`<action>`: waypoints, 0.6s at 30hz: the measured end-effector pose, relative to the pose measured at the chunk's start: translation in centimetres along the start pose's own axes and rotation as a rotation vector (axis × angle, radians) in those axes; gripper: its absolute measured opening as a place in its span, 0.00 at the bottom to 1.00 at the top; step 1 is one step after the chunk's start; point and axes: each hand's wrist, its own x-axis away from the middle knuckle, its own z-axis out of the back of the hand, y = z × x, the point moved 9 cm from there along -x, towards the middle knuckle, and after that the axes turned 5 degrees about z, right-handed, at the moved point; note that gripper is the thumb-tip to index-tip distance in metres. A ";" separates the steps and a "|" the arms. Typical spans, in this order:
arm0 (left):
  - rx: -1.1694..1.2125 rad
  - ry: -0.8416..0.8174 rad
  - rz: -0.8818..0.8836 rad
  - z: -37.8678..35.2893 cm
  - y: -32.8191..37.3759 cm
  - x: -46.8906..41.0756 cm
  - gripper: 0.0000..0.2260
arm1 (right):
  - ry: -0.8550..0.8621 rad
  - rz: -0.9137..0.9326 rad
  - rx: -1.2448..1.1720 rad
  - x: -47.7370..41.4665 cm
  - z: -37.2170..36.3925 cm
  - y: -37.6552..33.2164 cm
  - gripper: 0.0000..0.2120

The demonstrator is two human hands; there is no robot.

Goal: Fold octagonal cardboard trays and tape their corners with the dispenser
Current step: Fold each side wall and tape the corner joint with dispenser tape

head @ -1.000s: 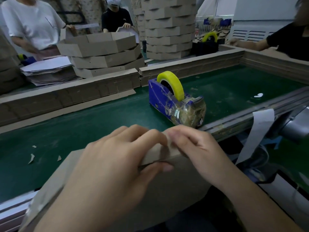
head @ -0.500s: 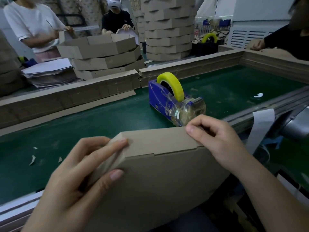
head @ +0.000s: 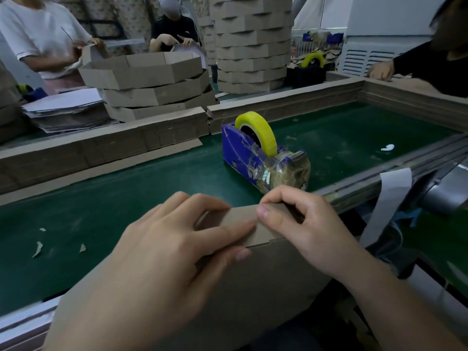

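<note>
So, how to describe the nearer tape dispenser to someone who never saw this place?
Start from the green conveyor belt. On it, just beyond the held cardboard tray, stands the tape dispenser. Its body is blue and wrapped in old tape; the other dispenser, behind the cardboard wall, is black.

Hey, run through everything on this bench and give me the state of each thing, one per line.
Cardboard tray: tilted at the near edge of the green belt, side flap folded up, held by both hands.
Left hand: grips the flap, thumb beneath.
Right hand: pinches the flap's corner.
Tape dispenser: upright on the belt, yellow roll loaded, untouched.
Finished trays: stacked behind the cardboard wall.
</note>
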 end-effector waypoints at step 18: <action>-0.011 0.035 0.071 -0.1 -1.0 0.5 0.16 | 0.072 -0.541 0.139 -8.3 7.7 8.3 0.09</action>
